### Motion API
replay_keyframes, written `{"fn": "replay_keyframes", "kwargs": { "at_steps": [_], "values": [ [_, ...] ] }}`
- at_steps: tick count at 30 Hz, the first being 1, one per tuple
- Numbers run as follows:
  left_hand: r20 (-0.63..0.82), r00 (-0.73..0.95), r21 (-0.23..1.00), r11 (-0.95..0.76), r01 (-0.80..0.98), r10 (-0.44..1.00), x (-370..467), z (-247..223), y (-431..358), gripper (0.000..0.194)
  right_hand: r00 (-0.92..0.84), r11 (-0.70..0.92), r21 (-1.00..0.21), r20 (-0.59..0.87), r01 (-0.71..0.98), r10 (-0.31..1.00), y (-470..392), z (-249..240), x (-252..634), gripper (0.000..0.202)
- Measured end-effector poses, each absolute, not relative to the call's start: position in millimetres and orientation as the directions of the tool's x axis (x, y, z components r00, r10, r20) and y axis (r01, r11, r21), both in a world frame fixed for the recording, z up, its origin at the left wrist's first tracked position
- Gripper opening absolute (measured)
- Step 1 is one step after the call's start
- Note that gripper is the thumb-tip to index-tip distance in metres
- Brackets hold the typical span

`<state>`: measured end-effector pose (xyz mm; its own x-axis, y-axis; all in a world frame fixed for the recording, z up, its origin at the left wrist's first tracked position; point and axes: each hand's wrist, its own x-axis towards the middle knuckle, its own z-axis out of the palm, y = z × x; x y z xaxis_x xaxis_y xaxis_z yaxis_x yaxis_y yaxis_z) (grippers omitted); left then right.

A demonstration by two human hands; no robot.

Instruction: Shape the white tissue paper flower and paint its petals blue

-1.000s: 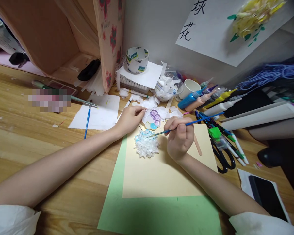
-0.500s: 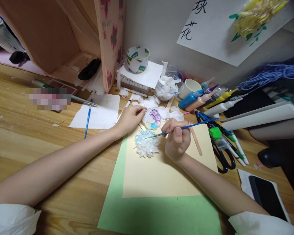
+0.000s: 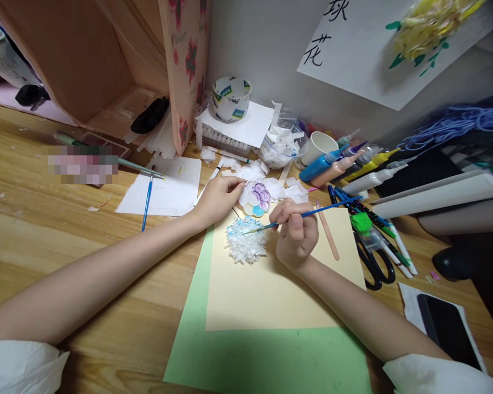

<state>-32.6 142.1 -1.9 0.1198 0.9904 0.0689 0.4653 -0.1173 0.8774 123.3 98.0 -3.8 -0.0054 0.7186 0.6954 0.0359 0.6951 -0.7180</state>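
My right hand [image 3: 298, 232] grips a thin blue paintbrush [image 3: 320, 209]. Its bristle tip rests on the ruffled white paper flower [image 3: 248, 246], whose upper left petals are tinted light blue. The flower lies on a cream sheet [image 3: 271, 301] over a larger green sheet [image 3: 230, 361]. My left hand [image 3: 219, 200] is closed, thumb and fingers pinched at the left edge of a flower-shaped paint palette [image 3: 248, 205] with purple and blue paint in its wells. A wooden craft stick [image 3: 327, 232] lies right of my right hand.
Squeeze paint bottles [image 3: 324, 167], a paper cup [image 3: 321, 145] and a tub of white scraps [image 3: 281, 148] stand at the back. Pens and black-handled scissors [image 3: 376, 268] lie right. A second blue brush [image 3: 148, 200] touches white paper [image 3: 176, 194] at left. A tape roll [image 3: 231, 101] sits behind.
The brush tip shifts very slightly on the flower, and the right hand turns a little with it. The left hand stays in place at the palette.
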Motion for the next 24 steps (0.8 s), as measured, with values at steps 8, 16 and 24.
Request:
{"fn": "replay_keyframes", "kwargs": {
  "at_steps": [8, 16, 24],
  "values": [
    [0.073, 0.125, 0.891, -0.122, 0.438, 0.989, -32.8, -3.4, 142.3, 0.027, -0.008, 0.696, -0.716, 0.697, 0.048, 0.717, 99.5, -3.5, 124.3, 0.026],
    [0.057, 0.115, 0.895, -0.102, 0.435, 0.992, -32.6, -4.6, 142.7, 0.028, 0.031, 0.663, -0.741, 0.669, 0.107, 0.743, 103.6, -4.6, 126.4, 0.027],
    [0.078, 0.113, 0.893, -0.12, 0.434, 0.991, -32.7, -5.7, 143.5, 0.027, 0.007, 0.678, -0.728, 0.682, 0.107, 0.731, 104.3, -5.3, 127.5, 0.027]
  ]
}}
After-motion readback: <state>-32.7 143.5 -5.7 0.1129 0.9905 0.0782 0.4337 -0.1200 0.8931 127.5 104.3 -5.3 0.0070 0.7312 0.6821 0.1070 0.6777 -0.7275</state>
